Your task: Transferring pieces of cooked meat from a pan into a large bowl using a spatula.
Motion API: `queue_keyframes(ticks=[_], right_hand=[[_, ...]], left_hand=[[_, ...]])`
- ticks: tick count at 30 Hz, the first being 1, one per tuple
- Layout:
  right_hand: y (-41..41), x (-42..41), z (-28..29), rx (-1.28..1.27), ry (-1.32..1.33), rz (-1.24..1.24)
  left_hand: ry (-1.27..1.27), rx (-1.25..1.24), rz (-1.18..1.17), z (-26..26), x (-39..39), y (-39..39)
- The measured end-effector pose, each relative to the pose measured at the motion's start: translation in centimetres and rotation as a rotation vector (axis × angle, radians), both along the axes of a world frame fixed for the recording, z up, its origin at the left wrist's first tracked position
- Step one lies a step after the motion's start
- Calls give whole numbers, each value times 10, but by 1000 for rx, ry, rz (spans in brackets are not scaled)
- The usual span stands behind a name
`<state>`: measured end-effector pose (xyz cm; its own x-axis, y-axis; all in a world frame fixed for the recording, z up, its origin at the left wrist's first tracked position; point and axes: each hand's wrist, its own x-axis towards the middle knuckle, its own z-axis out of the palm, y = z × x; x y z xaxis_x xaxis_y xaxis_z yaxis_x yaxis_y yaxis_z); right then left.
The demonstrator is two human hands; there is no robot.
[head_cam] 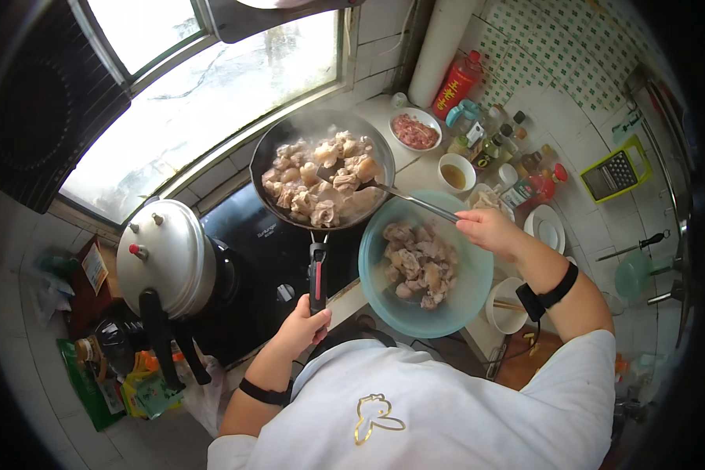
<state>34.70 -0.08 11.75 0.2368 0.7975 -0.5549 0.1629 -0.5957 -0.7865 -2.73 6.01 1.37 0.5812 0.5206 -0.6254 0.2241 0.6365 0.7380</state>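
My left hand [301,330] grips the black handle [318,276] of a wok [262,204] on the stove. Chunks of pale, part-cooked meat [304,191] lie in the wok, with steam above them. In my right hand [486,234] is the metal handle of a spatula [418,203]; its blade end is among the meat, partly hidden. Below that handle, right of the wok, stands a translucent blue-green basin [378,299] holding more meat pieces [421,261].
A pressure cooker [163,255] stands left on the black glass stove [252,282]. Behind the basin are a bowl of raw minced or sliced meat [415,131], a small bowl of brown liquid [455,174] and several seasoning bottles [496,144]. A bowl with chopsticks [507,305] sits right of the basin.
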Motion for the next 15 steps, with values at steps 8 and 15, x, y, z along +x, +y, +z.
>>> queue_keyframes(ticks=[8,15], right_hand=[[-86,28,44,-71,-77,-36],[-160,65,39,-197,-234,-58]], left_hand=[[38,5,-2,-2,-1,0],[60,-8,-1,5,2,0]])
